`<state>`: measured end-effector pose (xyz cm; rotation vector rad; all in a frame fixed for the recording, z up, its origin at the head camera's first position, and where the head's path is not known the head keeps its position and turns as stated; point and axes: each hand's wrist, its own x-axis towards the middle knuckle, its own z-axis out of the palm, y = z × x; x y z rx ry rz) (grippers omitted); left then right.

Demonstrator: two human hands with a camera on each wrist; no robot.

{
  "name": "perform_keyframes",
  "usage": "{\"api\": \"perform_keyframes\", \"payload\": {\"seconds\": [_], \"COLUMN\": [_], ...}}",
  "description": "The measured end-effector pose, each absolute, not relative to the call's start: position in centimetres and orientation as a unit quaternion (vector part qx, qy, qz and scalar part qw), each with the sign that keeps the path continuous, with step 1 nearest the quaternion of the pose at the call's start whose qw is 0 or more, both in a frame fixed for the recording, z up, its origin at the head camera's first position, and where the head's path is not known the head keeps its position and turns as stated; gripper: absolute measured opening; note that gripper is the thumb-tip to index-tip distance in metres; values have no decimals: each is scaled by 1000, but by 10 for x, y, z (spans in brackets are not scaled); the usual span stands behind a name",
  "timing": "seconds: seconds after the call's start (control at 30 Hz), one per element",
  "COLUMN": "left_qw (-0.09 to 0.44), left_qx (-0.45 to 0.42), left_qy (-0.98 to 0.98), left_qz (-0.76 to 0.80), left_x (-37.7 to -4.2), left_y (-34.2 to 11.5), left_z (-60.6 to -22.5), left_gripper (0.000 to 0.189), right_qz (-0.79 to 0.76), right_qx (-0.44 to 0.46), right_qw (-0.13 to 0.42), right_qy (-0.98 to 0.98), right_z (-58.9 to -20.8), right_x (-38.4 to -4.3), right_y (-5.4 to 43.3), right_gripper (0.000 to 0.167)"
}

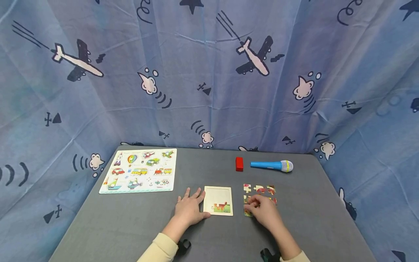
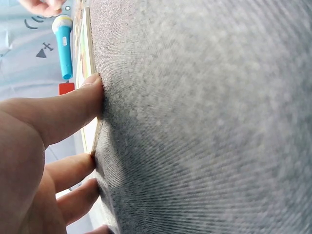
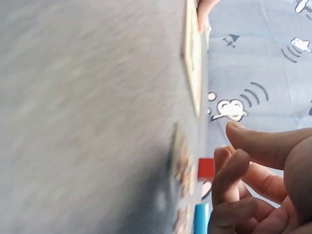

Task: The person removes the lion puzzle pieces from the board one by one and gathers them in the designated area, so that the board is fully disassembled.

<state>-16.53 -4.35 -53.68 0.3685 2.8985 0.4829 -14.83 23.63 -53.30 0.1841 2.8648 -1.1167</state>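
My left hand [image 1: 189, 208] lies with fingers spread at the left side of a small wooden puzzle tray [image 1: 216, 193]. In the left wrist view its thumb [image 2: 80, 100] and fingertips touch the tray's edge. A few joined puzzle pieces [image 1: 222, 207], printed with an orange figure and green ground, fill the tray's lower right corner. Over a group of loose puzzle pieces [image 1: 260, 189] to the right hovers my right hand [image 1: 263, 211], fingers bent, partly covering them. The right wrist view has a gap between thumb and forefinger, with no piece showing there.
Behind the pieces lie a red block [image 1: 239, 164] and a blue toy microphone [image 1: 271, 165]. A white board with printed vehicles [image 1: 139, 171] is at the back left of the grey table [image 1: 108, 229]. A blue patterned curtain [image 1: 209, 72] hangs behind and at both sides.
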Motion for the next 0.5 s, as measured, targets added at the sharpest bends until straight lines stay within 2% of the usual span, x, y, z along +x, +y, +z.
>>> {"api": "perform_keyframes", "payload": {"seconds": [0.5], "left_qw": [92], "left_qx": [123], "left_qy": [975], "left_qz": [163], "left_x": [-165], "left_y": [-46], "left_z": [-537], "left_gripper": [83], "right_qz": [-411], "right_qx": [14], "right_qw": [31], "right_qy": [911], "right_z": [-518], "right_x": [-157], "right_y": [190], "right_gripper": [11]}}
